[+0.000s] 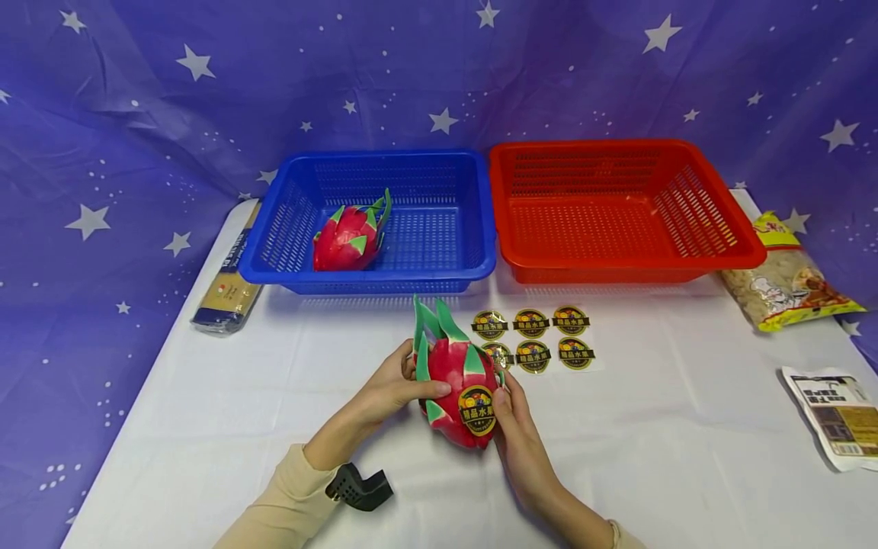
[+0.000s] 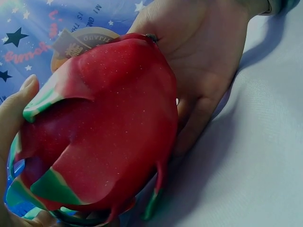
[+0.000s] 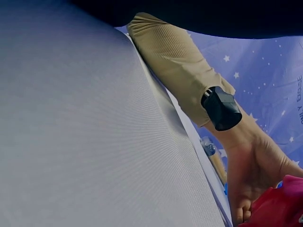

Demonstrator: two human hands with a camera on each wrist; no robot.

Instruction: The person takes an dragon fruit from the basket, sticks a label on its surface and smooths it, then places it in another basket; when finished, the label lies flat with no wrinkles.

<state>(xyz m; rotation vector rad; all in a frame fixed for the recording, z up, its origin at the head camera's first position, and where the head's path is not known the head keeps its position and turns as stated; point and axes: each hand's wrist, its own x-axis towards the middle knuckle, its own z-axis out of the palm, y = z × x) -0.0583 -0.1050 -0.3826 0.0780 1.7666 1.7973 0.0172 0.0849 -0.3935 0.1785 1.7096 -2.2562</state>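
Observation:
A red dragon fruit with green leaf tips (image 1: 453,366) is held between both hands above the white table. My left hand (image 1: 391,389) grips its left side, thumb across the front and fingers behind. My right hand (image 1: 521,438) holds the right side, its thumb beside a round black-and-gold sticker (image 1: 476,409) on the skin. In the left wrist view the fruit (image 2: 109,127) fills the middle, with the right palm (image 2: 199,47) behind it. The right wrist view shows the left hand (image 3: 253,165) and part of the fruit (image 3: 277,205); the right hand's fingers are out of sight there.
Behind the hands lies a sheet of several round stickers (image 1: 533,356). A blue basket (image 1: 370,274) holds another dragon fruit (image 1: 346,240); a red basket (image 1: 617,263) stands beside it. Packets lie left (image 1: 229,293), right (image 1: 782,282) and far right (image 1: 833,415).

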